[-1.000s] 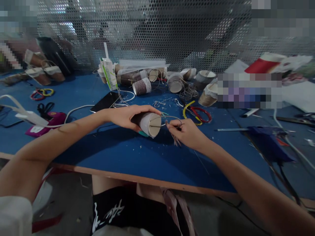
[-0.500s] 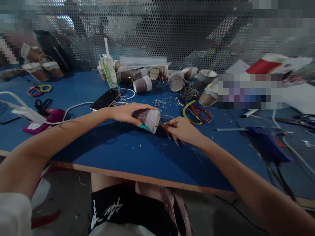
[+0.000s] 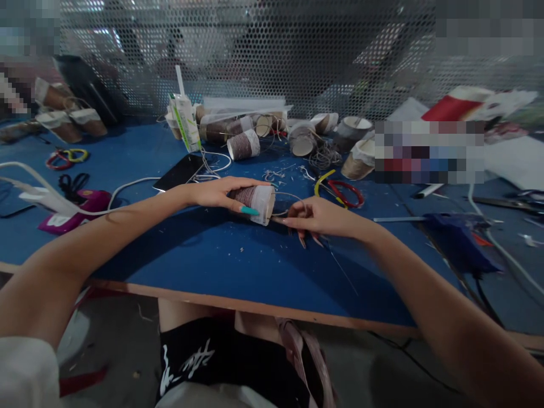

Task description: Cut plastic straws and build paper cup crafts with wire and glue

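Blue tabletop [image 3: 204, 266]: I see left hand [image 3: 216, 194] gripping string-wrapped paper cup [image 3: 256, 201] lying sideways, mouth pointing right. Right hand [image 3: 323, 218] just beside the mouth pinches thin brown string [image 3: 293, 198]

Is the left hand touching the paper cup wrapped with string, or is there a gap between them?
Touching. In the head view the left hand lies over the paper cup lying on its side, fingers wrapped on its wall, thumb pressed near its rim; no gap shows.

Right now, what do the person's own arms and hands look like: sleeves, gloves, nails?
Both forearms are bare, no gloves. A white sleeve edge shows at the left upper arm. The left hand has a teal-painted thumbnail; the right hand has long, dark reddish nails.
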The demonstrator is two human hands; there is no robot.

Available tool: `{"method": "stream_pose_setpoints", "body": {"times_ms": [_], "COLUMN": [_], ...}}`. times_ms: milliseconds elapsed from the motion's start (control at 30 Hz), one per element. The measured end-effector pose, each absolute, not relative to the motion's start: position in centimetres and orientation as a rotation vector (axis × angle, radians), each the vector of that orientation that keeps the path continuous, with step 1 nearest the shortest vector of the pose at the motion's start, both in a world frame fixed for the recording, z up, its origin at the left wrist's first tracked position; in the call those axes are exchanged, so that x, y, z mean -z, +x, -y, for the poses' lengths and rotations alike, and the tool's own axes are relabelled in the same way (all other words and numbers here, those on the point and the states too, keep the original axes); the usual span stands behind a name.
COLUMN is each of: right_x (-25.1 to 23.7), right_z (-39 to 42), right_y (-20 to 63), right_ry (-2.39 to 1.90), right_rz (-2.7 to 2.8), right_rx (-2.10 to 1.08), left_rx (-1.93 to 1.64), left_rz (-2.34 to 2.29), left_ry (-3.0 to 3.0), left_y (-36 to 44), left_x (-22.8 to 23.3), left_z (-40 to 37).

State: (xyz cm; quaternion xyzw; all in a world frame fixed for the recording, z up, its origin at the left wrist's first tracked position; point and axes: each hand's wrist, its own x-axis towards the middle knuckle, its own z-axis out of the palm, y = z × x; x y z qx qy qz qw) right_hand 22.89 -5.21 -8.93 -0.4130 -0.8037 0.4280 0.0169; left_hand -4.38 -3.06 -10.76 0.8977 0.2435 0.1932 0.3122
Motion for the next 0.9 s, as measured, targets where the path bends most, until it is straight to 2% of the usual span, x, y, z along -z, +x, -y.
{"method": "stream_pose_setpoints", "body": {"times_ms": [133,333,567,733,900], "right_x": [9.0,9.0,8.6,8.1,8.2], "right_z": [5.5,6.0,5.6,5.6,4.9], "right_y": [23.2,22.8,23.7,23.9,24.5], "right_ry": [-1.232,-1.250,-1.233,-1.205,-1.203], "right_rz": [2.559,2.571,2.658,2.686,2.540], "right_rx": [-1.111,-1.124,-1.001,-1.156,-1.514], "left_rx": [-0.486,-0.457,-0.435,-0.387,-0.513], "left_rz": [-0.628,-0.660,-0.712,-0.702,-0.756], "left_ry": [2.414,2.505,2.461,2.436,2.500], "left_y": [-4.2,-4.2,-5.0,-4.4,-3.4], "left_x": [10.3,9.5,8.8,8.9,10.1], "left_z": [3.4,3.4,3.0,3.9,4.2]}}
